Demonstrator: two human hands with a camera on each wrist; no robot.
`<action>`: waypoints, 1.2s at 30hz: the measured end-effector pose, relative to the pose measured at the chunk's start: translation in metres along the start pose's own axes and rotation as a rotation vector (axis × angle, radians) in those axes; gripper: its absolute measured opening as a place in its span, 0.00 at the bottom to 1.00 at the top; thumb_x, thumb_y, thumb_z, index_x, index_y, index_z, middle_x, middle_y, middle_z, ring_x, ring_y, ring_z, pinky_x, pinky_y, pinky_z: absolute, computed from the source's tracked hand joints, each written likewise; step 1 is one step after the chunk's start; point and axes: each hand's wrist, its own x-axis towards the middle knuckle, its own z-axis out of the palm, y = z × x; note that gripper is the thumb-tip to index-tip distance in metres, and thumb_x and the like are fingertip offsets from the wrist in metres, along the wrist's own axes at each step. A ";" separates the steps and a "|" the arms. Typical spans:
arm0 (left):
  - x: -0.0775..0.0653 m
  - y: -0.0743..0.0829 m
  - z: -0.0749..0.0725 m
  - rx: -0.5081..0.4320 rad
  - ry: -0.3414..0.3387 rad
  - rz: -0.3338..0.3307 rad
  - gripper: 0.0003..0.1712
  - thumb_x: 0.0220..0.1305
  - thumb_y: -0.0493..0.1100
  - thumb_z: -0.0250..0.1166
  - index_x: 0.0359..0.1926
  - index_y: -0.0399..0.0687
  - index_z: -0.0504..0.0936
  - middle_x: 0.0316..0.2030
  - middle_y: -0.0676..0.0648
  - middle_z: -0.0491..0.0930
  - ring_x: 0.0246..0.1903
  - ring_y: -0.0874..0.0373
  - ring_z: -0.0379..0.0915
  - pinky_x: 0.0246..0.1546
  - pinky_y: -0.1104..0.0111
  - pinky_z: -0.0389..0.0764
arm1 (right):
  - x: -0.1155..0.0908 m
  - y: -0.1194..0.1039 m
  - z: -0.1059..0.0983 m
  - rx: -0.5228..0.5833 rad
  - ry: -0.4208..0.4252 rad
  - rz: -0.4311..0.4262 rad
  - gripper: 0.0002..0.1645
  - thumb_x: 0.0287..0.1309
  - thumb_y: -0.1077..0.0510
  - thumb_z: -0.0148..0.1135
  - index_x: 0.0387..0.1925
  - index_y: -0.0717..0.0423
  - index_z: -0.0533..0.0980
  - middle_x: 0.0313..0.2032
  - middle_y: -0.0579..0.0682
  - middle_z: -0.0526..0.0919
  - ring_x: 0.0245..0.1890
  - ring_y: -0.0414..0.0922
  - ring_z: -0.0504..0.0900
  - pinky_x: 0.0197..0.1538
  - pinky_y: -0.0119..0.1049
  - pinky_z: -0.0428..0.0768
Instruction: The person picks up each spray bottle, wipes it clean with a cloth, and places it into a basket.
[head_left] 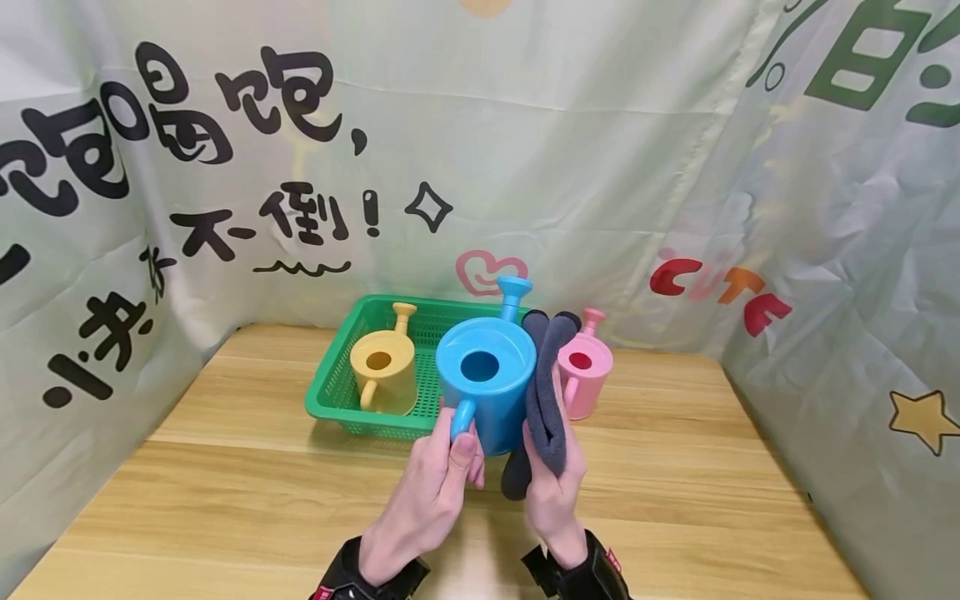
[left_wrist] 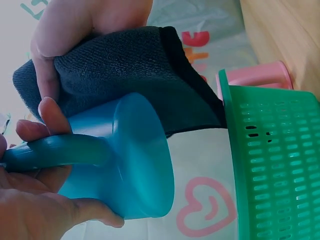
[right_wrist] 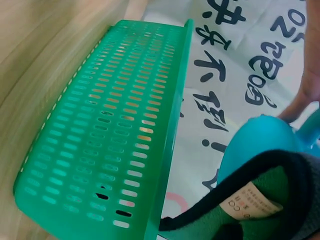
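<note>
Fingers [head_left: 477, 467] curled, left grip [head_left: 427, 492] holds blue watering can [head_left: 501, 392] by handle [head_left: 462, 417]; right grip [head_left: 553, 492] clamps dark cloth [head_left: 550, 392] alongside.

Hands [left_wrist: 40, 212] [left_wrist: 92, 22] hold blue can [left_wrist: 130, 165] and dark cloth [left_wrist: 120, 65]

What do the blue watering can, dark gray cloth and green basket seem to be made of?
Blue watering can: probably plastic, smooth with a soft sheen, though painted metal isn't ruled out.
Dark gray cloth: soft fabric, perhaps microfiber; its surface looks fuzzy, with a bound edge.
Green basket: likely molded plastic, slightly glossy, with regular slots throughout.
</note>
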 end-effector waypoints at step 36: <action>0.003 -0.001 0.000 -0.005 0.146 -0.177 0.13 0.80 0.33 0.40 0.35 0.41 0.65 0.19 0.47 0.67 0.19 0.60 0.75 0.27 0.69 0.78 | 0.007 -0.001 -0.009 0.145 0.152 0.368 0.24 0.70 0.70 0.50 0.65 0.64 0.73 0.60 0.40 0.81 0.61 0.35 0.78 0.66 0.26 0.73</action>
